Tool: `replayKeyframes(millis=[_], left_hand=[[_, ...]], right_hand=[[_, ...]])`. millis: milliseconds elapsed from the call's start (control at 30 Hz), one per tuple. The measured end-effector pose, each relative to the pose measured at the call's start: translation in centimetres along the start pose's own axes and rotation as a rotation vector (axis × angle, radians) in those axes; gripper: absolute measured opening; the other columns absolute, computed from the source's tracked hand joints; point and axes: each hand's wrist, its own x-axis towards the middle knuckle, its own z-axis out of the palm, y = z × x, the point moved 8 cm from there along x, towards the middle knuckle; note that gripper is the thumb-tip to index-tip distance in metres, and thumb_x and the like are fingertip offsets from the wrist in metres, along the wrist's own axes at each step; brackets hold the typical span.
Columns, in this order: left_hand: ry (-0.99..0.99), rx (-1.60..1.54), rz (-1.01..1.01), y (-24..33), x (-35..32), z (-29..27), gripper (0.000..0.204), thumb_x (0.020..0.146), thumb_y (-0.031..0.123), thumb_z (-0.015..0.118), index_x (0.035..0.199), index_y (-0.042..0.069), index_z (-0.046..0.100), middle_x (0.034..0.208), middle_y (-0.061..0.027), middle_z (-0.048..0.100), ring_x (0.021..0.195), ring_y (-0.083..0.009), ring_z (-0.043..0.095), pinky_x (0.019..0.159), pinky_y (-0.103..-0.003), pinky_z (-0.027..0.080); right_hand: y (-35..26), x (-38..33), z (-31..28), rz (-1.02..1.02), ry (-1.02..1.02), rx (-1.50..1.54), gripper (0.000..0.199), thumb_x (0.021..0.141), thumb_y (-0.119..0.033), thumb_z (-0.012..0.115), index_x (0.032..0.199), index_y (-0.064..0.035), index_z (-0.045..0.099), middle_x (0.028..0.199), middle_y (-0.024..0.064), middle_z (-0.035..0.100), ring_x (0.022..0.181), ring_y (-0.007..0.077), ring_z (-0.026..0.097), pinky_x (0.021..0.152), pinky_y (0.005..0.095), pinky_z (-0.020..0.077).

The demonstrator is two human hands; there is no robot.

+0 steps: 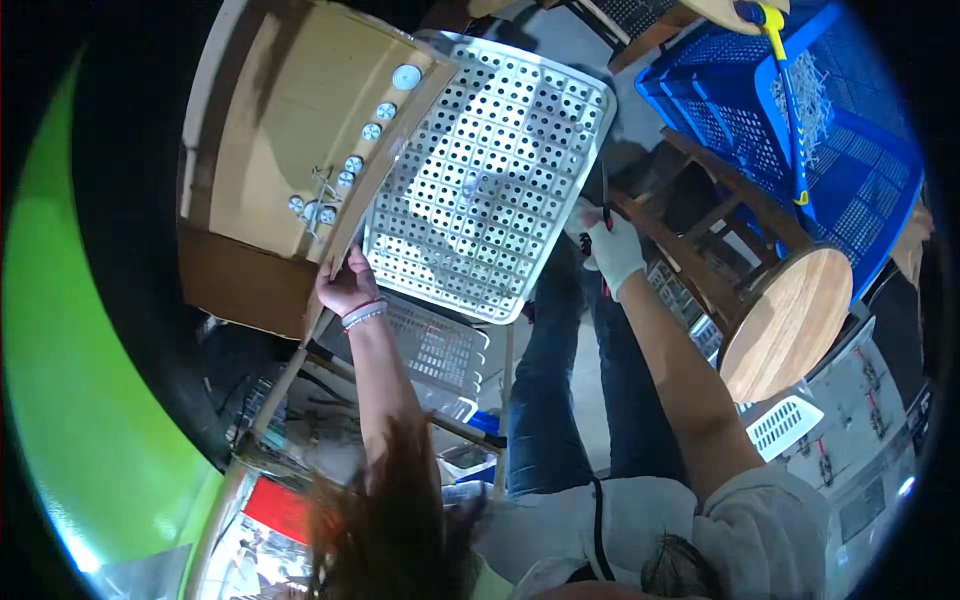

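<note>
Closest to me, my two forearms rise from the lower edge over my jeans. My left hand (347, 285) is bare, with bands at the wrist; its fingers are clamped on the lower edge of the cardboard panel (290, 130), right where it meets the perforated metal sheet (490, 170). My right hand (612, 248) wears a white glove and is closed around the sheet's right edge, with a thin dark tool-like piece (605, 200) standing up from the fist; I cannot tell what it is.

The sheet sits between my hands, held up in front of me and tilted, its rows of round holes facing me. Its left edge touches the cardboard panel, which carries a line of round silver caps (372, 130) along that side.

Below the sheet lies a white plastic basket (440, 350). To my right a wooden stool (785, 320) lies tipped on its side, seat toward me. Beyond it stands a blue plastic crate (850, 170) with a yellow-and-blue handle (785, 90) leaning across it.
</note>
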Motion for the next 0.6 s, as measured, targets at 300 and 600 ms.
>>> replayKeyframes(millis=[300, 600], left_hand=[[0.014, -0.039, -0.155, -1.5, 0.6, -0.9, 0.051, 0.073, 0.001, 0.037, 0.119, -0.02, 0.038, 0.12, -0.0351, 0.047, 0.115, -0.0486, 0.045, 0.098, -0.054, 0.042], [-0.138, 0.012, -0.296, -1.4, -1.0, 1.2, 0.053, 0.077, 0.003, 0.045, 0.125, -0.016, 0.035, 0.128, -0.0294, 0.043, 0.121, -0.0424, 0.042, 0.099, -0.046, 0.045]], right_hand=[[-15.4, 2.1, 11.2, -0.349, -0.246, 0.221, 0.061, 0.084, -0.048, 0.061, 0.122, -0.0031, 0.048, 0.074, 0.0061, 0.065, 0.071, 0.0112, 0.059, 0.071, 0.025, 0.0452], [-18.1, 5.4, 15.8, -0.491, 0.032, -0.003, 0.053, 0.073, -0.045, 0.064, 0.101, -0.0002, 0.057, 0.086, 0.0207, 0.064, 0.085, 0.0365, 0.062, 0.076, 0.0402, 0.0482]])
